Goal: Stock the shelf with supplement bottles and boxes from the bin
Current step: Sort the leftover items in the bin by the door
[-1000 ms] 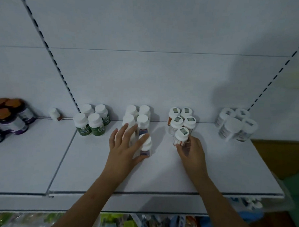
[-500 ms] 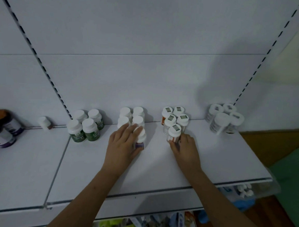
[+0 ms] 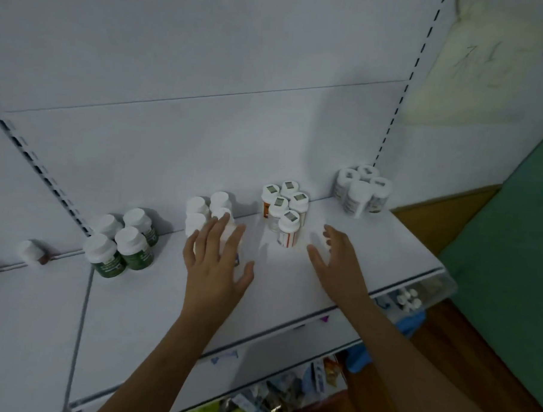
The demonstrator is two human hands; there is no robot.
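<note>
Head view: your left hand [image 3: 213, 262] is stretched forward over the shelf [image 3: 370, 260], palm down, fingers straight and spread, thumb angled out to the right. Its grip is wide and holds nothing. The fingertips reach the front of the white-capped bottle cluster [image 3: 206, 212] and hide the nearest bottle of that group; contact cannot be confirmed.

Your right hand [image 3: 336, 255] hovers to the right of the orange-labelled bottle cluster [image 3: 284, 211], apart from it, fingers relaxed and slightly bent, grip wide and empty. Both forearms run up from the lower edge of the view.

The green-labelled bottles [image 3: 122, 243] stand at the left of the same shelf, and the grey-labelled bottles [image 3: 361, 191] stand at the far right near the back panel. The clear bin [image 3: 422, 293], with bottles inside, sits below the shelf's right front edge.
</note>
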